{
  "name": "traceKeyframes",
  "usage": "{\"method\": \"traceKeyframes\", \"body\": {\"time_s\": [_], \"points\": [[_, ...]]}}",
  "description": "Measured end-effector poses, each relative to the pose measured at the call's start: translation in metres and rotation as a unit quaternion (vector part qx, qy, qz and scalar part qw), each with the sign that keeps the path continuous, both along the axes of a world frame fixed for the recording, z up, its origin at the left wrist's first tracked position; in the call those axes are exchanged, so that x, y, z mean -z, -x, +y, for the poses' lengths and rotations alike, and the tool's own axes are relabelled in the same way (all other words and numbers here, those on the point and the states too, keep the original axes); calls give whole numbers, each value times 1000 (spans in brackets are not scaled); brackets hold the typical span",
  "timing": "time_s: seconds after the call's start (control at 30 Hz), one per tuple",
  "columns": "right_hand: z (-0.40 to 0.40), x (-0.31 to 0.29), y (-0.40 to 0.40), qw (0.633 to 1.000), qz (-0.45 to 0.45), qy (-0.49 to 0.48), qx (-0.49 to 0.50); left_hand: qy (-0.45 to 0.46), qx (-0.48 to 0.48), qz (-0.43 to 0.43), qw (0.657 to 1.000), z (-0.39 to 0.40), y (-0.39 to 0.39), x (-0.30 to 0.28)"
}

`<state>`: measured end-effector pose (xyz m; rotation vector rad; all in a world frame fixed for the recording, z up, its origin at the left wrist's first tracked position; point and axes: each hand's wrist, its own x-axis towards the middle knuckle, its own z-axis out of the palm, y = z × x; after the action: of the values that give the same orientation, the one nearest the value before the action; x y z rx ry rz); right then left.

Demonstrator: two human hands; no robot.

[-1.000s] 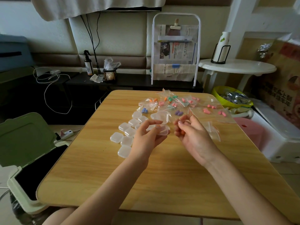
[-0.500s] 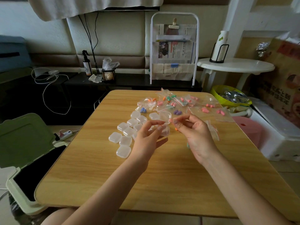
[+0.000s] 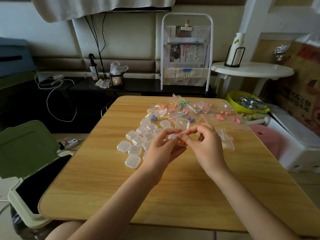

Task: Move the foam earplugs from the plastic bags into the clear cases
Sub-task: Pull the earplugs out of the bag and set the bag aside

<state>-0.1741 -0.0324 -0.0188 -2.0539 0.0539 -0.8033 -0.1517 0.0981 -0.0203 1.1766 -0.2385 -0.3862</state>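
While the left hand (image 3: pixel 161 149) cradles an open clear case (image 3: pixel 181 124) mid-counter, right hand (image 3: pixel 206 146) fingers pinch an orange earplug (image 3: pixel 181 142) into it — filling step. Next: seat it, shut lid.

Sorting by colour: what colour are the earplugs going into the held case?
Orange earplugs, pressed into the case by both hands; head view.

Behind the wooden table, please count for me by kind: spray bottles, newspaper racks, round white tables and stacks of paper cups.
Spray bottle: 1
Newspaper rack: 1
Round white table: 1
Stack of paper cups: 1
Total: 4
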Motion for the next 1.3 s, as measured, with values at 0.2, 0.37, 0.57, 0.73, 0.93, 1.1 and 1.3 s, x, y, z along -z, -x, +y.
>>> {"method": "traceKeyframes", "body": {"time_s": [0.2,0.37,0.57,0.73,0.93,1.1,1.3], "points": [[-2,-2,-1,975,80,-191,-83,30,10,20,999,1,-1,-2],[-5,-6,-2,964,83,-205,-150,45,8,57,997,-1,-1,-3],[-9,-3,0,980,77,-1,-185,70,12,110,991,2,-8,-4],[-8,6,-4,993,32,62,-100,37,19,120,992,1,-5,-2],[-14,10,-7,996,38,31,-74,-34,-3,68,997,2,-4,-3],[-20,8,-7,997,9,52,-48,-87,-26,38,995,1,-3,-2],[-75,-7,-9,997,31,67,35,-404,-124,-319,848,14,-10,7]]}}
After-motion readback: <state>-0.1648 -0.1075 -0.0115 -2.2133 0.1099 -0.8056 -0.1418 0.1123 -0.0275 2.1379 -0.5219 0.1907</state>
